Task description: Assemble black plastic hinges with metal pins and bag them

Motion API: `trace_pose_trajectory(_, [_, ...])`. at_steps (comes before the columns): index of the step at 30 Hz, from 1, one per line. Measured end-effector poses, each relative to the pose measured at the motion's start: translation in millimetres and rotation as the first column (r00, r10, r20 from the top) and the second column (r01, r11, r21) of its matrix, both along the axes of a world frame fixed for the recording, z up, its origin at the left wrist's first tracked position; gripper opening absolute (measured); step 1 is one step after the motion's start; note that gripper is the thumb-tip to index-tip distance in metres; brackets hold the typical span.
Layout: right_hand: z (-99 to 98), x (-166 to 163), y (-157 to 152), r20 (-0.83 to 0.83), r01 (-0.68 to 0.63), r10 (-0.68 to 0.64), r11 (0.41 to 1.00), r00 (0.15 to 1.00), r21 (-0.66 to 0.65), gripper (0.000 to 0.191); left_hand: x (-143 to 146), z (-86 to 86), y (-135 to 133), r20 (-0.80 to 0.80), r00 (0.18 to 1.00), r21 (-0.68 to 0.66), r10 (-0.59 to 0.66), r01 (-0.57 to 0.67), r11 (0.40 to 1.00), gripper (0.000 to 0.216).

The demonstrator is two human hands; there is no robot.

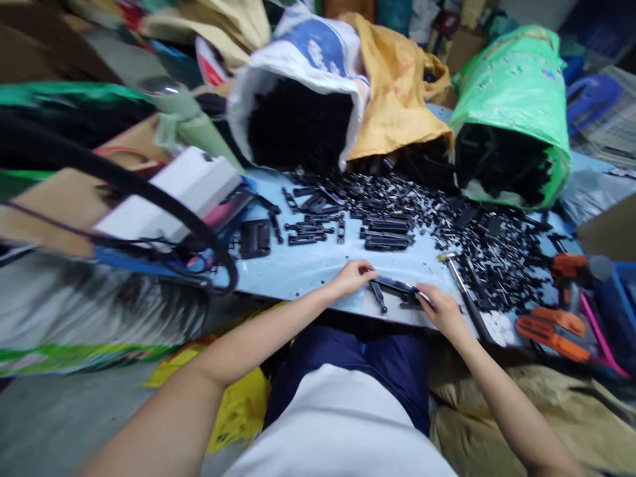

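Observation:
My left hand (350, 277) pinches the left end of a long black plastic strip (395, 285) at the near edge of the light blue table (298, 268). Gripping the strip's right end is my right hand (442, 311), fingers closed. The strip lies just above the table between both hands. A short black piece (379, 297) rests under it. Beyond my hands, several similar black strips (386, 235) lie in a neat stack. A wide scatter of small black plastic parts (477, 245) covers the table's right half.
Three open sacks lie at the back: white (298, 86), yellow (397, 93) and green (517, 106). A hammer (462, 285) rests by my right hand. Orange-handled tools (554, 331) sit at the right. A white box (173, 195) and a black cable (149, 199) crowd the left.

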State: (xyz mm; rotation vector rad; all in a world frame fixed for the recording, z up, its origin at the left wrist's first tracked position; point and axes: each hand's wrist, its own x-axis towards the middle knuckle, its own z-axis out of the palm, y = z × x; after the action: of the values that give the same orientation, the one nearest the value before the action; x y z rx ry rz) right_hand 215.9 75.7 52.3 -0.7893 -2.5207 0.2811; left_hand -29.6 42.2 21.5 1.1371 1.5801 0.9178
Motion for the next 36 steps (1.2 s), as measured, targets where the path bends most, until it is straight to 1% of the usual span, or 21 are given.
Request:
trace_pose_trajectory(2, [-5.3,6,-1,-0.046,-0.015,0.019,0.996,0.999,0.084,0.027,-1,3.4,5,-0.072,0.995,-0.012,-0.069,0.068,0.998,0.017])
trace_pose_trajectory(4, [-13.0,12,4,-0.061,-0.038,0.046,0.992,0.997,0.122,0.034,-3,10.8,8,-0.122,0.991,-0.002,-0.049,0.050,0.999,0.016])
trace_pose_trajectory(6, [-21.9,16,11,-0.071,-0.092,0.104,0.984,0.992,0.152,0.043,0,19.9,8,-0.265,0.964,0.095,-0.011,0.038,0.995,0.021])
trace_pose_trajectory(7, [-26.2,17,15,-0.074,-0.118,0.131,0.981,0.989,0.157,0.047,5,23.8,7,-0.400,0.916,0.190,-0.019,0.104,0.976,0.024])
trace_pose_trajectory(8, [-30.1,18,19,-0.078,-0.141,0.155,0.977,0.985,0.160,0.050,11,26.7,5,-0.543,0.839,0.274,-0.036,0.217,0.937,0.029])
trace_pose_trajectory(9, [-33.6,18,21,-0.083,-0.157,0.172,0.974,0.982,0.160,0.053,20,28.4,4,-0.669,0.740,0.317,-0.071,0.371,0.873,0.034])
trace_pose_trajectory(10, [-36.6,18,22,-0.088,-0.165,0.180,0.974,0.980,0.158,0.055,29,28.8,4,-0.757,0.645,0.318,-0.107,0.507,0.801,0.040])
trace_pose_trajectory(11, [-39.3,18,22,-0.094,-0.160,0.176,0.974,0.980,0.157,0.055,38,27.9,4,-0.812,0.568,0.291,-0.133,0.592,0.752,0.046])
trace_pose_trajectory(12, [-41.5,18,21,-0.098,-0.141,0.158,0.977,0.983,0.159,0.055,47,26.1,6,-0.846,0.508,0.255,-0.161,0.650,0.716,0.051])
trace_pose_trajectory(13, [-43.3,17,20,-0.102,-0.111,0.129,0.980,0.986,0.165,0.055,54,23.6,7,-0.865,0.471,0.226,-0.176,0.677,0.700,0.055])
trace_pose_trajectory(16, [-44.8,16,15,-0.085,-0.063,0.080,0.981,0.993,0.185,0.049,67,16.3,9,-0.875,0.447,0.196,-0.184,0.676,0.710,0.054])
trace_pose_trajectory(20, [-35.6,19,21,0.010,-0.143,0.142,0.982,0.990,0.128,0.033,75,13.7,3,-0.872,0.443,0.142,-0.206,0.633,0.761,0.047])
trace_pose_trajectory(23, [-26.6,27,27,0.098,-0.111,0.093,0.974,0.991,0.199,0.037,74,11.5,-9,-0.920,0.358,0.110,-0.156,0.621,0.776,0.054])
trace_pose_trajectory(25, [-22.5,30,27,0.176,-0.076,0.028,0.958,0.984,0.275,0.043,66,7.0,-14,-0.950,0.299,0.129,-0.091,0.640,0.758,0.058])
trace_pose_trajectory(26, [-20.5,30,26,0.206,-0.060,-0.002,0.954,0.978,0.295,0.045,61,4.6,-15,-0.953,0.292,0.138,-0.080,0.654,0.744,0.055])
trace_pose_trajectory(28, [-13.2,27,22,0.233,-0.044,-0.023,0.959,0.972,0.281,0.051,47,2.1,-15,-0.939,0.331,0.166,-0.096,0.678,0.716,0.046])
trace_pose_trajectory(29, [-6.8,24,19,0.226,-0.051,-0.007,0.967,0.974,0.250,0.053,41,3.2,-15,-0.922,0.373,0.200,-0.100,0.683,0.703,0.045])
trace_pose_trajectory(30, [1.9,21,16,0.205,-0.074,0.031,0.976,0.978,0.207,0.055,35,6.6,-16,-0.898,0.428,0.252,-0.097,0.684,0.684,0.049])
trace_pose_trajectory(32, [24.5,16,5,0.128,-0.183,0.172,0.980,0.977,0.080,0.055,26,20.2,-25,-0.814,0.573,0.400,-0.097,0.673,0.622,0.057])
trace_pose_trajectory(34, [46.6,11,-12,0.004,-0.322,0.324,0.942,0.946,-0.098,0.057,24,39.9,-42,-0.668,0.726,0.557,-0.167,0.635,0.535,0.059])
trace_pose_trajectory(36, [56.3,4,-35,-0.156,-0.433,0.404,0.851,0.901,-0.296,0.060,30,57.7,-64,-0.484,0.827,0.666,-0.287,0.561,0.492,0.060])
